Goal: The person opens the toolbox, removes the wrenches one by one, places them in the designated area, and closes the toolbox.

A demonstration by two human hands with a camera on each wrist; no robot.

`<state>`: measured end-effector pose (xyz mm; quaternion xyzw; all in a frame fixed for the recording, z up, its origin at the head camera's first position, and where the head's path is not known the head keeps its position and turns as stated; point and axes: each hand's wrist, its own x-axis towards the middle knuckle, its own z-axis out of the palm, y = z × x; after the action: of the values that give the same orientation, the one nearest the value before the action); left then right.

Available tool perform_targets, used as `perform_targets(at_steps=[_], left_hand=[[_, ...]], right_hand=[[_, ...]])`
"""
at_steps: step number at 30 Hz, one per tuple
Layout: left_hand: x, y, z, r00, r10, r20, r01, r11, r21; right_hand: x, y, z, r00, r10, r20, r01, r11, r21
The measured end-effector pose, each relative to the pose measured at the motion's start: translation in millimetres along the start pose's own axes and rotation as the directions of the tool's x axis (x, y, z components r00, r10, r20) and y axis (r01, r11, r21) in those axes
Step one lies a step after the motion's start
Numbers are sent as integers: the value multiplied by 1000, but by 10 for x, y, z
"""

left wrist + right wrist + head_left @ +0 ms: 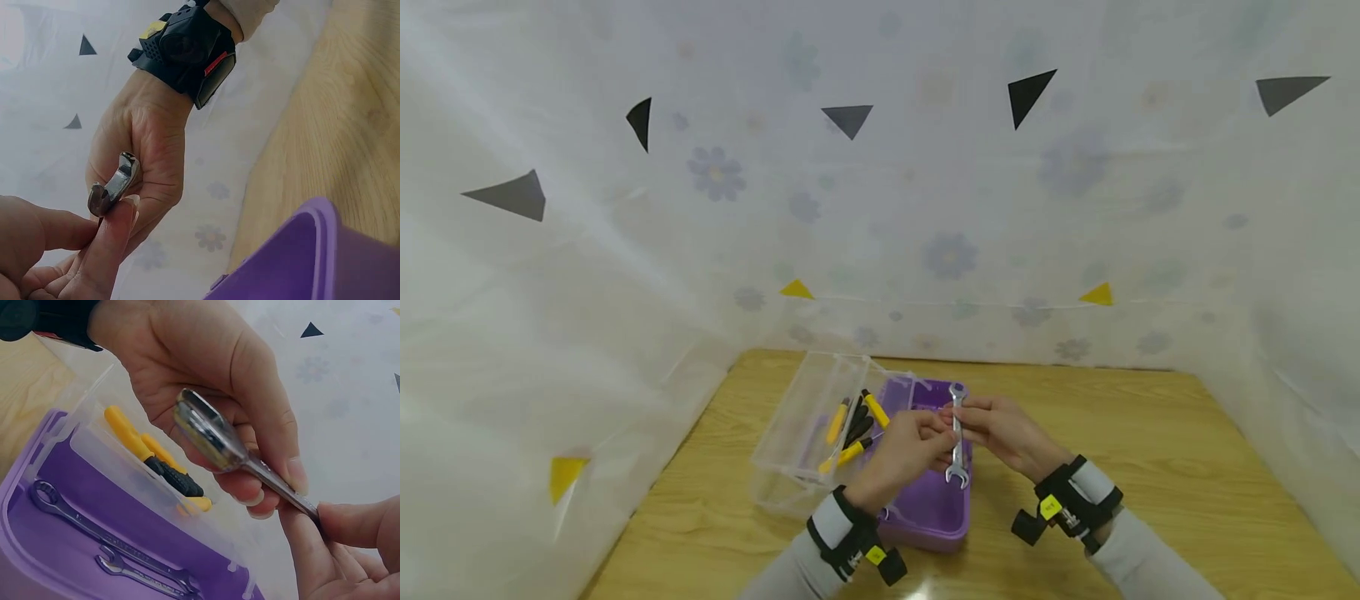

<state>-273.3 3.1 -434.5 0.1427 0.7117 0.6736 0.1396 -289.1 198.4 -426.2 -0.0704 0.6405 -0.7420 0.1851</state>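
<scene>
A silver combination wrench is held up over the purple toolbox, its open-ended jaw toward me. My left hand pinches the shaft between thumb and fingers. Higher on the shaft, my right hand pinches it too. In the left wrist view the wrench's curved end stands out in front of the hands. From the right wrist, one end of the wrench looks large and blurred. Inside the box lie a longer wrench and a smaller wrench.
The clear lid lies swung open to the left of the box. Several yellow-and-black handled tools rest in it. All this stands on a wooden table, with a pale flowered sheet hung behind and at the sides.
</scene>
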Motion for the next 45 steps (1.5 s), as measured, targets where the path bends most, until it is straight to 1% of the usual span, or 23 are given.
perform_targets(at_steps=[6,10,14,19,24,32,39,45], left_hand=[[34,-69,121,1000,-11,6,11,1000,2],[58,-115,189,1000,-24,16,24,1000,2],[65,-139,247,999,-23,28,23,1000,-4],[54,-177,327,999,-17,31,16,1000,10],[51,-230,433,999,-18,36,18,1000,9],[81,-290,608,999,-40,29,41,999,-27],[131,-333,798,997,-46,57,50,996,-72],[147,-322,951,994,-59,93,69,991,-115]], right_hand=[[-74,64,-108,1000,5,-13,-6,1000,-20],[-106,106,-180,1000,-4,-6,4,1000,-10],[-138,144,-242,1000,-5,-11,5,1000,9],[-190,208,-314,1000,18,-12,-18,999,28],[-248,274,-402,999,34,-16,-34,999,15],[-355,339,-554,999,38,-10,-38,999,5],[-502,333,-696,999,40,-17,-41,999,-32],[-610,341,-844,999,44,2,-44,998,-46]])
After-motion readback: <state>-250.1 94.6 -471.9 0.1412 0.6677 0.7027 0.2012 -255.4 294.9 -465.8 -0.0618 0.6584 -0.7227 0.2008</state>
